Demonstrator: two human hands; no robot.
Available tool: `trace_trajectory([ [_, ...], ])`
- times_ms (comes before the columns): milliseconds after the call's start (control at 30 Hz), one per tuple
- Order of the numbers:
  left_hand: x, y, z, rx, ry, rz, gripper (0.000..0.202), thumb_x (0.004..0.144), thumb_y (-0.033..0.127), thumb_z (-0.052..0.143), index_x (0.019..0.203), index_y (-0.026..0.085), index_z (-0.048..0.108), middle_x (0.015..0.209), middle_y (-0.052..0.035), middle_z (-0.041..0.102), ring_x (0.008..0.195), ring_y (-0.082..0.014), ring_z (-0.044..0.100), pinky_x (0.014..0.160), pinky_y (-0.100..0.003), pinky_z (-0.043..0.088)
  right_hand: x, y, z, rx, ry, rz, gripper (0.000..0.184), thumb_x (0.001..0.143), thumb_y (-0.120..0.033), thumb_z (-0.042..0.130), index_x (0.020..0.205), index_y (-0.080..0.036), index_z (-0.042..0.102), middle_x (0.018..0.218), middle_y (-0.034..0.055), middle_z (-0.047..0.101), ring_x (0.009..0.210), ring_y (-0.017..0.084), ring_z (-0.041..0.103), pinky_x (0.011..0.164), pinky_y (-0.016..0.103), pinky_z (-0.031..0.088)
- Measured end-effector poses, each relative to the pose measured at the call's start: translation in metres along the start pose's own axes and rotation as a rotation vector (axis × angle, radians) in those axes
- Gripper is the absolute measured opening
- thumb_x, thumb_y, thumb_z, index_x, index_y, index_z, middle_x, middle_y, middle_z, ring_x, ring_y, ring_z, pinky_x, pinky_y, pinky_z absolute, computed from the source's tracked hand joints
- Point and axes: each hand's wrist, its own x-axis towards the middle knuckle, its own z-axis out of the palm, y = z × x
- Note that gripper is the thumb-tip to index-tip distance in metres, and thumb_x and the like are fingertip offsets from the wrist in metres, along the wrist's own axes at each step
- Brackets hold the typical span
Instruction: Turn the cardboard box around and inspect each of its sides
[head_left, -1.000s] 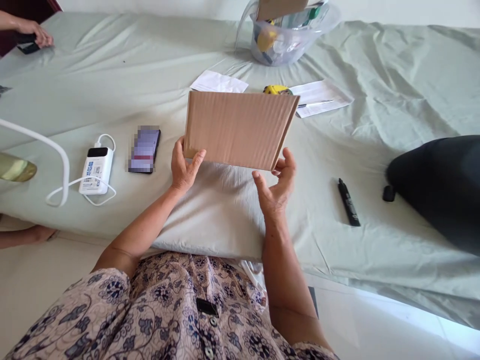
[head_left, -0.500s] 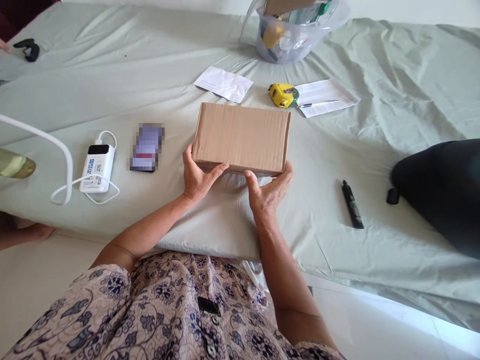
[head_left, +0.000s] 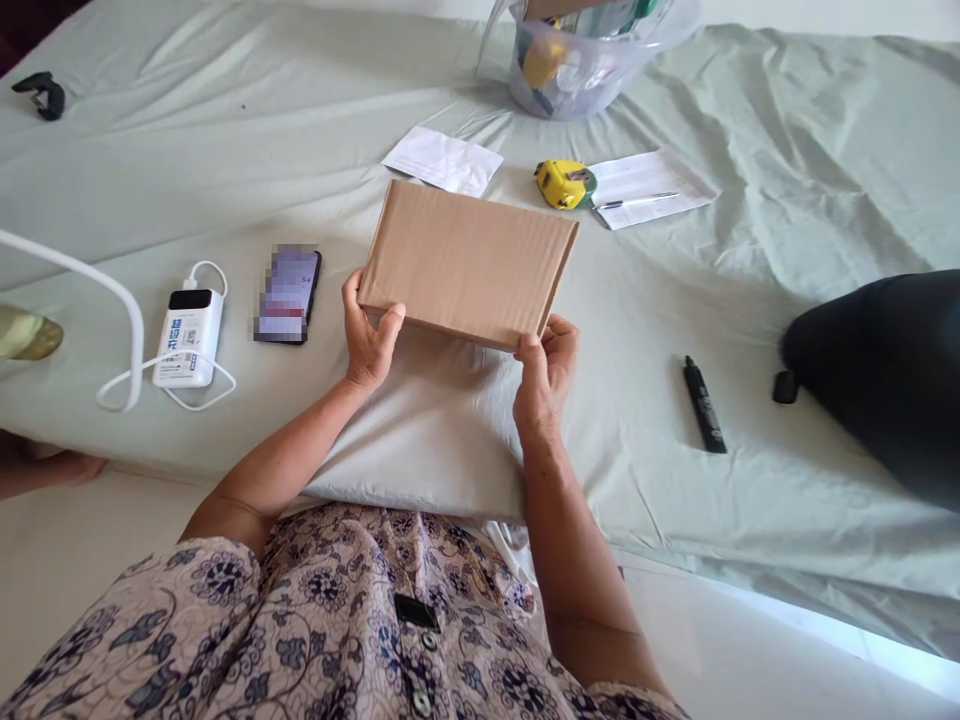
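A plain brown cardboard box (head_left: 471, 262), lid closed, is held between my two hands over the cloth-covered table. My left hand (head_left: 370, 335) grips its near left corner, thumb along the front edge and fingers round the left side. At the near right corner my right hand (head_left: 546, 375) has its thumb on the front edge, with the fingers curled behind the right side. The box is slightly turned, its left end farther from me. Just beyond it lie a white paper (head_left: 442, 160) and a yellow-and-green tape measure (head_left: 564, 185).
A phone (head_left: 289, 295) and a white power bank (head_left: 189, 338) with its cable lie left. Right are a black marker (head_left: 703, 405), its apparent cap (head_left: 785, 387) and a large dark object (head_left: 885, 380). Behind stand a plastic basket (head_left: 559, 100) and a pen (head_left: 637, 201) on paper (head_left: 652, 180).
The box has turned clockwise and its top tilts more toward me. Both thumbs have moved apart to its near corners. A hand at the far left edge is out of view.
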Motion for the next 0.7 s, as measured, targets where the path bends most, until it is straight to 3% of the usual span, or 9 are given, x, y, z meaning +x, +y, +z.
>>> trace_trajectory([
  [67, 0.001, 0.002, -0.003, 0.023, -0.028, 0.057, 0.073, 0.086, 0.072, 0.052, 0.142, 0.029, 0.033, 0.133, -0.0113, 0.054, 0.122, -0.0254, 0.06, 0.107, -0.044, 0.052, 0.004, 0.002, -0.005, 0.008, -0.016, 0.009, 0.061, 0.086, -0.07, 0.054, 0.126, -0.024, 0.056, 0.082, -0.0016, 0.049, 0.076, 0.015, 0.053, 0.072, 0.032, 0.05],
  [167, 0.0, 0.007, -0.004, 0.048, -0.076, 0.177, 0.07, 0.085, 0.071, 0.054, 0.137, 0.027, 0.037, 0.136, -0.0123, 0.054, 0.128, -0.0277, 0.058, 0.11, -0.047, 0.05, 0.011, 0.007, -0.012, 0.02, 0.026, 0.018, 0.059, 0.089, -0.072, 0.048, 0.122, -0.025, 0.058, 0.086, 0.0004, 0.052, 0.08, 0.016, 0.057, 0.072, 0.032, 0.051],
  [300, -0.004, 0.005, 0.001, 0.136, -0.119, 0.25, 0.053, 0.088, 0.063, 0.056, 0.126, 0.026, 0.045, 0.139, -0.0134, 0.057, 0.133, -0.029, 0.057, 0.116, -0.052, 0.045, 0.019, 0.019, -0.021, 0.095, 0.163, 0.077, 0.064, 0.093, -0.075, 0.032, 0.129, -0.026, 0.053, 0.117, 0.0081, 0.06, 0.108, 0.022, 0.064, 0.078, 0.036, 0.056],
  [400, -0.003, -0.004, 0.004, 0.17, -0.114, 0.232, 0.049, 0.091, 0.058, 0.056, 0.126, 0.026, 0.046, 0.135, -0.0135, 0.06, 0.132, -0.0273, 0.058, 0.117, -0.05, 0.046, 0.019, 0.028, -0.024, 0.076, 0.168, 0.087, 0.075, 0.09, -0.08, 0.025, 0.135, -0.025, 0.049, 0.131, 0.012, 0.056, 0.12, 0.026, 0.062, 0.082, 0.04, 0.057],
  [533, 0.0, -0.011, 0.003, 0.149, -0.151, 0.208, 0.068, 0.087, 0.064, 0.061, 0.138, 0.025, 0.039, 0.134, -0.0141, 0.057, 0.129, -0.0269, 0.057, 0.113, -0.045, 0.048, 0.015, 0.027, -0.023, 0.05, 0.083, 0.075, 0.072, 0.088, -0.083, 0.031, 0.121, -0.023, 0.054, 0.118, 0.0095, 0.059, 0.111, 0.024, 0.063, 0.084, 0.042, 0.058],
  [700, -0.003, -0.005, 0.0, 0.051, -0.175, 0.131, 0.084, 0.079, 0.082, 0.059, 0.136, 0.026, 0.035, 0.129, -0.0111, 0.053, 0.12, -0.0247, 0.058, 0.102, -0.041, 0.052, 0.008, 0.013, -0.02, -0.055, 0.116, 0.006, 0.06, 0.089, -0.081, 0.036, 0.099, -0.024, 0.052, 0.098, 0.0035, 0.054, 0.095, 0.021, 0.058, 0.085, 0.044, 0.055],
])
